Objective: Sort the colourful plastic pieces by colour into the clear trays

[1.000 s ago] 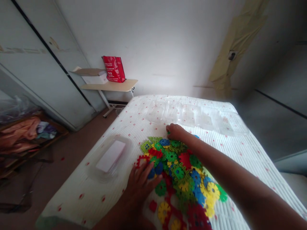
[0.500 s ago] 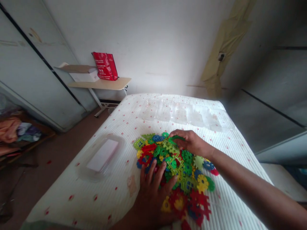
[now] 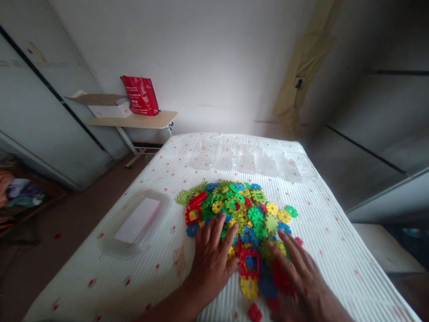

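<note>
A heap of plastic interlocking toy pieces point(image 3: 234, 205) lies on the white bed cover point(image 3: 161, 286); it mixes notched discs and square frames in green, yellow, blue and red. My left hand point(image 3: 212, 250) rests on the near left side of the heap, fingers spread. Over the near right side is my right hand point(image 3: 301, 273), its fingers stretched out and slightly blurred, with nothing seen in its grasp. Between the hands sit a red square frame point(image 3: 250, 264) and a yellow notched disc point(image 3: 249, 288). One small red piece point(image 3: 255, 312) lies closest to me.
Left of the heap stands a clear plastic container point(image 3: 103, 235) with a pale rectangular block point(image 3: 138, 220) inside. Several clear trays point(image 3: 248, 158) line the far part of the bed. Beyond, a small table point(image 3: 150, 120) bears a red bag point(image 3: 140, 96) and a white box point(image 3: 109, 108).
My right hand has come from the far side of the heap to its near right side. The heap's far part is now uncovered and lies more spread. My left hand stays on the heap.
</note>
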A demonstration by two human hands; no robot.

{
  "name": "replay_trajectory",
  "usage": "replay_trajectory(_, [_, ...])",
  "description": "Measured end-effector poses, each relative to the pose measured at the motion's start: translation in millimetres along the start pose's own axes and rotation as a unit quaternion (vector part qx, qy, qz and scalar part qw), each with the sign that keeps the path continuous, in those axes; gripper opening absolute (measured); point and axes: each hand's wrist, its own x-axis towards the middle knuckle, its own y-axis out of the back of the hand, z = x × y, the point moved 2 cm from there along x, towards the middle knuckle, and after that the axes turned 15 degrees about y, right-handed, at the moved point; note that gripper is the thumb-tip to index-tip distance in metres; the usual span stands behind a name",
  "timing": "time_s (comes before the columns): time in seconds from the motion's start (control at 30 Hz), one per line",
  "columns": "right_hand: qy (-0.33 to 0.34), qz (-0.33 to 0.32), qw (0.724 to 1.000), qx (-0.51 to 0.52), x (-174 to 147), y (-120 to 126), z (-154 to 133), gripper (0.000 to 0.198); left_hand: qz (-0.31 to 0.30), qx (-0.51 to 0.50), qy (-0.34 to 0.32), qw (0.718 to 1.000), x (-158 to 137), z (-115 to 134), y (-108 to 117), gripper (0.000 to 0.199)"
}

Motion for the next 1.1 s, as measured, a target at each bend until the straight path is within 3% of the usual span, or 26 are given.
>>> replay_trajectory(0.13, [-0.009, 0.001, 0.998, -0.064, -9, -28, -11, 0.084, -0.007, -0.015, 0.017, 1.000, -1, 8, -2, 0.063])
replay_trajectory(0.43, [-0.003, 0.090, 0.995, 0.049, 64, -28, 30, 0.054, 0.011, -0.139, 0.017, 0.990, 2, 14, -5, 0.062])
replay_trajectory(0.63, [0.003, 0.124, 0.988, 0.095, 113, -24, 27, 0.062, -0.023, -0.237, -0.028, 0.971, -5, 12, -3, 0.060])
replay_trajectory(0.8, [0.053, 0.068, 0.991, 0.102, 144, -9, 14, 0.067, 0.029, -0.252, -0.024, 0.967, -3, 4, 6, 0.054])
replay_trajectory(0.93, [0.065, 0.058, 0.993, 0.084, 128, 14, 23, 0.061, 0.035, -0.199, -0.137, 0.970, -8, 2, 15, 0.074])
replay_trajectory(1.0, [0.054, 0.063, 0.995, 0.060, 99, 24, 36, 0.059, 0.025, -0.142, -0.193, 0.971, -14, 4, 14, 0.080])
replay_trajectory(1.1, [-0.003, 0.073, 0.997, -0.008, 39, 25, 58, 0.066, 0.013, -0.054, -0.246, 0.968, -21, 11, 7, 0.072])
